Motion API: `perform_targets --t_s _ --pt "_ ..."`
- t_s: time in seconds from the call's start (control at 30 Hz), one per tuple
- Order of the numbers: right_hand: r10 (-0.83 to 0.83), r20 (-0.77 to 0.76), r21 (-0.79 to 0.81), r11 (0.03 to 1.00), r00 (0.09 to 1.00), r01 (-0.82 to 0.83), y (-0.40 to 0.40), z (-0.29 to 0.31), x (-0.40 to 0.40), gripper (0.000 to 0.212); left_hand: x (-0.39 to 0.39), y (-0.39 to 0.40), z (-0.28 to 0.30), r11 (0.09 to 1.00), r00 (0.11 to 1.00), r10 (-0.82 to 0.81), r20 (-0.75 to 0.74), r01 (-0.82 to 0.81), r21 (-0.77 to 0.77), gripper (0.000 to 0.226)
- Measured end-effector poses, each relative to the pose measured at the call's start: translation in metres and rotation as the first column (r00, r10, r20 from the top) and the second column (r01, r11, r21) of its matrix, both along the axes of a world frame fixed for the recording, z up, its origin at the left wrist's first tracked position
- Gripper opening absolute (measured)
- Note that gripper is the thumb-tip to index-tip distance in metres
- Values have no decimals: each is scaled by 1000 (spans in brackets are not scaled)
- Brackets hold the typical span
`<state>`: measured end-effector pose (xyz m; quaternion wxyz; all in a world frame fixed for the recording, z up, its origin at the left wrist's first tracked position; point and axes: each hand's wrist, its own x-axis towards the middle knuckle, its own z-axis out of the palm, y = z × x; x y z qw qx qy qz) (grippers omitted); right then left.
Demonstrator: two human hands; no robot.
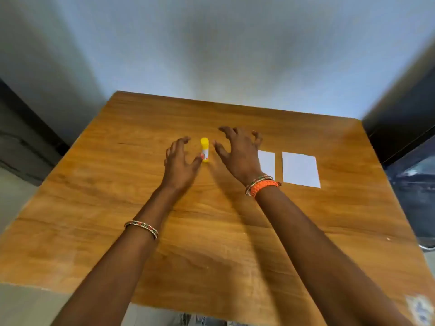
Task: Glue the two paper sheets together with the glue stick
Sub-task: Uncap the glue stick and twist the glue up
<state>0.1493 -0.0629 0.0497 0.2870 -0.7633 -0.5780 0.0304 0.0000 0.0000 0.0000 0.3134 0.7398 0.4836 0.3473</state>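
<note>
A yellow glue stick (204, 149) stands upright, cap on, in the middle of the wooden table (117, 184). My left hand (180, 162) hovers just left of it with fingers spread and loosely bent; its thumb tip is at the stick's lower part. My right hand (237, 152) is just right of the stick, fingers spread, holding nothing. Two white paper sheets lie flat side by side to the right: the nearer sheet (267, 162) is partly hidden behind my right wrist, the farther sheet (300, 169) is fully in view.
A pale wall rises behind the table's far edge. Dark furniture stands past the left and right edges. A small printed label (419, 309) sits at the table's near right corner. Bracelets circle both my wrists.
</note>
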Motion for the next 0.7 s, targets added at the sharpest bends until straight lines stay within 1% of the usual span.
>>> perform_targets --t_s 0.07,0.1,0.13,0.17,0.2,0.23,0.3,0.33,0.4,0.47,0.57,0.63,0.7 --pt "10 19 31 999 1000 -11 20 -18 -7 49 7 12 -18 999 998 -26 54 27 -22 69" --pt "27 51 14 1000 998 -28 30 -22 -10 51 9 19 -24 998 998 -45 45 47 -44 75" --pt "41 72 -20 999 997 -39 38 -25 -15 50 11 23 -30 995 998 -60 25 62 -75 79" --pt "61 86 -40 998 994 -58 44 -31 -18 45 13 25 -34 994 997 -77 9 78 -72 76" --pt "67 97 -50 997 993 -62 46 -36 -19 40 15 22 -37 996 996 -85 14 86 -37 67" --pt "60 84 -33 998 995 -57 46 -41 -19 35 15 19 -39 996 994 -90 58 89 20 54" --pt "16 24 57 998 1000 -17 35 -51 -19 29 18 9 -41 986 984 -102 145 81 143 27" --pt "3 -23 101 995 1000 -1 24 -55 -21 26 19 2 -42 978 983 -106 153 75 195 20" --pt "20 -134 167 986 991 2 0 -61 -25 24 19 -11 -43 959 985 -128 119 93 266 20" --pt "53 -268 215 977 962 6 -21 -63 -26 23 16 -26 -44 936 985 -158 63 129 328 21" --pt "72 -410 303 951 909 61 -44 -73 -21 23 15 -35 -47 858 978 -185 -94 207 470 18" --pt "89 -447 345 935 890 80 -48 -83 -21 21 17 -31 -49 794 972 -170 -161 232 562 23" --pt "108 -400 404 912 910 70 -48 -86 -22 20 19 -29 -50 769 971 -165 -172 236 594 28"
